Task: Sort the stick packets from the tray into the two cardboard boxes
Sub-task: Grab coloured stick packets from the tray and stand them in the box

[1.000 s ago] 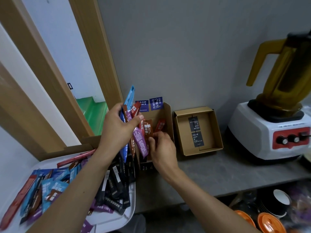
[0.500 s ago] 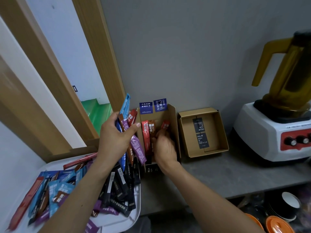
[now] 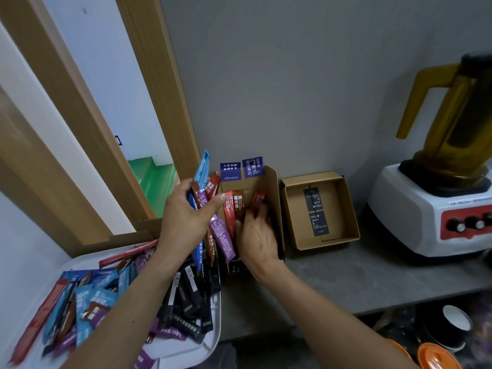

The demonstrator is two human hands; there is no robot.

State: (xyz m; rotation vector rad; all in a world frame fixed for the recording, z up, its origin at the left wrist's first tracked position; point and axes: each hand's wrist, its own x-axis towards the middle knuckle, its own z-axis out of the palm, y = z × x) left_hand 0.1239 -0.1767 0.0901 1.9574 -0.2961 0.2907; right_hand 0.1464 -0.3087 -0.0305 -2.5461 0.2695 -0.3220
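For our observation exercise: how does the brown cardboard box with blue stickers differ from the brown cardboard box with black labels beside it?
The blue-stickered cardboard box holds red and brown stick packets; the black-labelled cardboard box holds none. The right hand reaches into the blue-stickered box; no hand touches the black-labelled box. Both are open, brown, and stand on the grey counter.

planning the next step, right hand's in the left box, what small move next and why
Probably withdraw the right hand from the left box to the left hand: the red packet already stands inside, and a fan of mixed packets waits there.
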